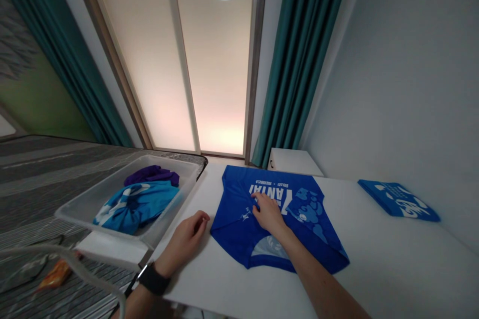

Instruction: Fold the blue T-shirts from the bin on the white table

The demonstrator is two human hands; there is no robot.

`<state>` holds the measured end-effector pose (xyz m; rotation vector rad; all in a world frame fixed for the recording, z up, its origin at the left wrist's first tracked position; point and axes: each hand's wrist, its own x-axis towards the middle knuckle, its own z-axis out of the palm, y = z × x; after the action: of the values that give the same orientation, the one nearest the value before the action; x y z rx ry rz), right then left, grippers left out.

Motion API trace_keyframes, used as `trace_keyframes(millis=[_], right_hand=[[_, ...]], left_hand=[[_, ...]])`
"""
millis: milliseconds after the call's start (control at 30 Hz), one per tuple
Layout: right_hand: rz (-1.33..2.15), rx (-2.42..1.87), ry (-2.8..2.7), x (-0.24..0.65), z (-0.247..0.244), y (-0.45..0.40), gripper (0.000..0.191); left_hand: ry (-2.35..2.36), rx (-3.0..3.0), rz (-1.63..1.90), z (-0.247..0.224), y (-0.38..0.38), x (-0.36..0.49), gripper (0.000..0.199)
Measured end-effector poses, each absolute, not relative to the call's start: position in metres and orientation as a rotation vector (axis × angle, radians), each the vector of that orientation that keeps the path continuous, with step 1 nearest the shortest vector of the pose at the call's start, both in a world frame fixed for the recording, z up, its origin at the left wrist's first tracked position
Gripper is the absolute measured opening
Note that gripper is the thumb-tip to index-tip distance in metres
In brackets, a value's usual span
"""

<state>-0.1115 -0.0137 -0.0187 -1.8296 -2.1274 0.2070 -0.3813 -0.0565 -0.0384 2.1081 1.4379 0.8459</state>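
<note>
A blue sleeveless sports shirt [232,214] with white lettering and a pale blue pattern lies spread on the white table, its neck opening toward me. My right hand [268,212] rests on the shirt's middle over the lettering, fingers spread and holding nothing. To the left of the shirt, my left hand [187,239] sits at the table with its fingers loosely curled and nothing seen in them. It is apart from the fabric and wears a black watch [152,279] at the wrist.
A translucent plastic bin [80,205] at left holds a purple garment [151,175] and a light blue garment [145,202]. A folded blue garment [398,200] lies on the white table [377,259] near the right wall. A pale cable [90,279] crosses the lower left.
</note>
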Motion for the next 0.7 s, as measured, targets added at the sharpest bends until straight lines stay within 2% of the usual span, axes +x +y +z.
trace_keyframes(millis=[200,400,700], right_hand=[[0.006,-1.814,-2.103,-0.107,-0.017,-0.017,0.026],[0.021,-1.732,-2.215,-0.110,-0.018,-0.022,0.023],[0.111,-1.732,-2.197,-0.112,-0.022,-0.024,0.020]], left_hand=[[1.478,2.043,0.898,-0.044,-0.051,-0.381,0.031],[1.463,2.114,0.799,-0.026,-0.033,-0.368,0.031],[1.409,2.279,1.021,-0.033,0.063,-0.346,0.028]])
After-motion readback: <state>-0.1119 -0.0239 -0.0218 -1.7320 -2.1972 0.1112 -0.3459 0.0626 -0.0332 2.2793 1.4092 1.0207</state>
